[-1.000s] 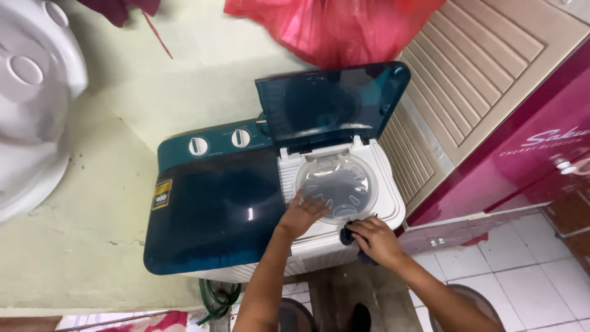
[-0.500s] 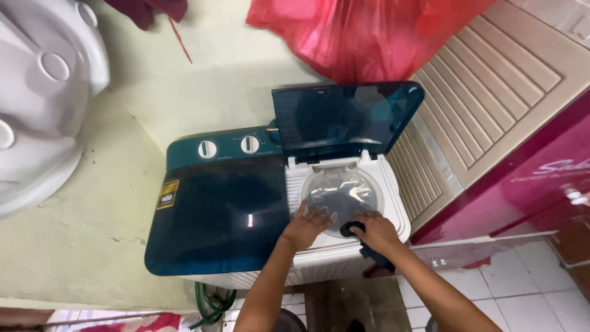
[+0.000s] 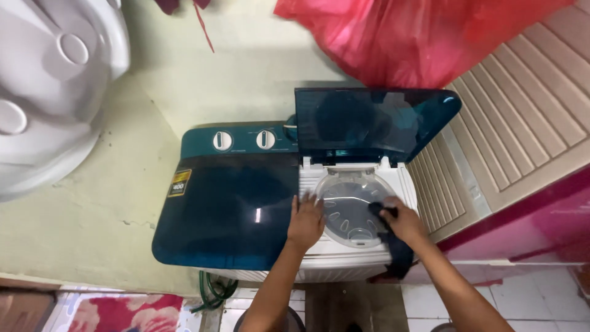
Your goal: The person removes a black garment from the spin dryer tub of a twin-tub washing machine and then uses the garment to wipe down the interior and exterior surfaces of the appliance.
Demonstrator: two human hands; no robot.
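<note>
Your left hand (image 3: pixel 305 222) flat, fingers spread, on white spinner rim at 9 o'clock of clear round plastic inner lid (image 3: pixel 350 206); your right hand (image 3: pixel 404 222) at 3 o'clock, fingers clenched round dark cloth (image 3: pixel 393 243) pressed on lid; teal tinted outer lid (image 3: pixel 369 123) upright at 12.

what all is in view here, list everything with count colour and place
washing machine: 1, teal and white, against the wall, centre
raised lid: 1, dark teal, upright over the right tub
round inner cover: 1, clear, in the right tub opening
dials: 2, white, on the back panel
dark cloth: 1, black, under the right hand, hanging over the front edge
red bag: 1, above the lid
cabinet: 1, beige slats with pink side, right
hose: 1, green, on the floor below
left hand: 1, flat on the tub rim
right hand: 1, gripping the cloth
</note>
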